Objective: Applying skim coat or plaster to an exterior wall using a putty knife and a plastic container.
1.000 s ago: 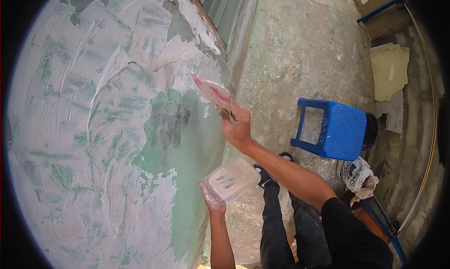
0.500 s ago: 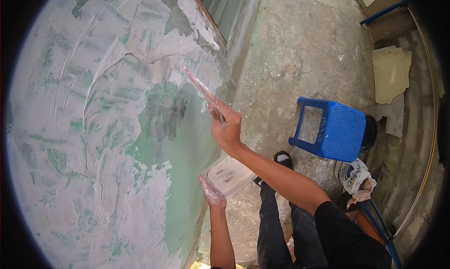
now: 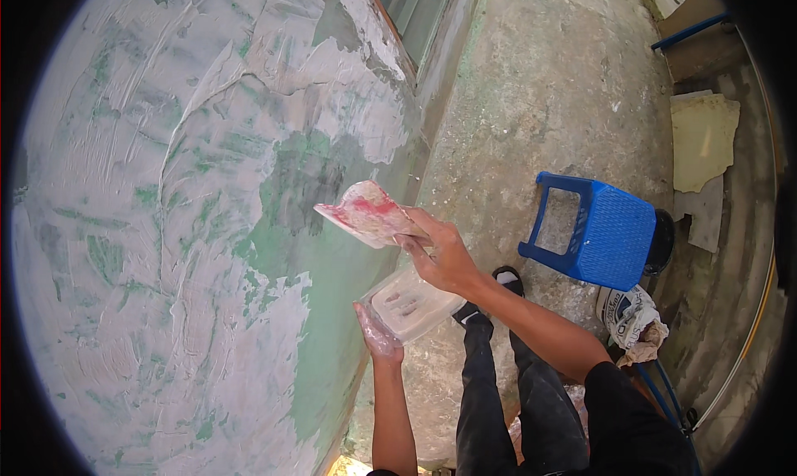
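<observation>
My right hand (image 3: 444,256) grips a putty knife (image 3: 368,214) with a wide blade smeared pinkish-red and white. The blade points left, in front of the wall and just above a clear plastic tub (image 3: 419,306). My left hand (image 3: 379,335), coated in whitish putty, holds the tub by its left side. Some pale putty lies on the tub's bottom. The wall (image 3: 241,310) on the left carries rough whitish putty over green paint, with a bare green and grey patch near the blade.
A blue plastic stool (image 3: 610,235) lies on its side on the concrete floor (image 3: 531,102) at the right. Beside it are a black bucket (image 3: 662,242) and a crumpled white sack (image 3: 635,322). A louvred window (image 3: 411,11) is set in the wall ahead.
The putty knife has come down and back from the wall toward the tub, and its blade has turned to show its broad face. My left hand and the tub have barely moved.
</observation>
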Demonstrator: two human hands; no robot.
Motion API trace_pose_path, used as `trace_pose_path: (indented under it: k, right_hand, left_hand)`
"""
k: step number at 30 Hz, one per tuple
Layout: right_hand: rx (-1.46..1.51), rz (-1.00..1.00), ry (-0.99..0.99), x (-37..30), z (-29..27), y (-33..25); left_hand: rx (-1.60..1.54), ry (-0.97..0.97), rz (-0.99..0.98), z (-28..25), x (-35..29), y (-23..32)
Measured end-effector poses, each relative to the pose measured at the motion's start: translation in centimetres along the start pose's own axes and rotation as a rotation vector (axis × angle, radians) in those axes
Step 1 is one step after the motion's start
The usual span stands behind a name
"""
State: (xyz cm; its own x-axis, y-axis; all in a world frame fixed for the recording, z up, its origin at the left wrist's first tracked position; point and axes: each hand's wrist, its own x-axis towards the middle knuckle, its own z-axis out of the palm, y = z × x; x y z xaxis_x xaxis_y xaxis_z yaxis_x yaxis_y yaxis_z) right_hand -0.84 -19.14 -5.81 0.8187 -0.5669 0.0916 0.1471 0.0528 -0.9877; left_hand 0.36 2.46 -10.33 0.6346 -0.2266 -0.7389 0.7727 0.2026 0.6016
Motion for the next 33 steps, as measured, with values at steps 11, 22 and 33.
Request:
trace_pose_path:
  k: [11, 22, 33]
  right_hand:
    - [-0.944, -0.389, -0.737, -2.3, -1.9, -4.8]
    - [-0.986, -0.382, -1.096, -2.4, -1.1, -5.1]
    - [-1.01, -0.414, -1.015, -3.9, -0.9, -5.9]
  left_hand:
    - [-0.026, -0.027, 0.06, 1.0, -0.6, 2.5]
    - [-0.106, -0.082, 0.065, -0.9, -0.3, 1.1]
    - [-0.199, -0.028, 0.157, 0.3, -1.8, 0.2]
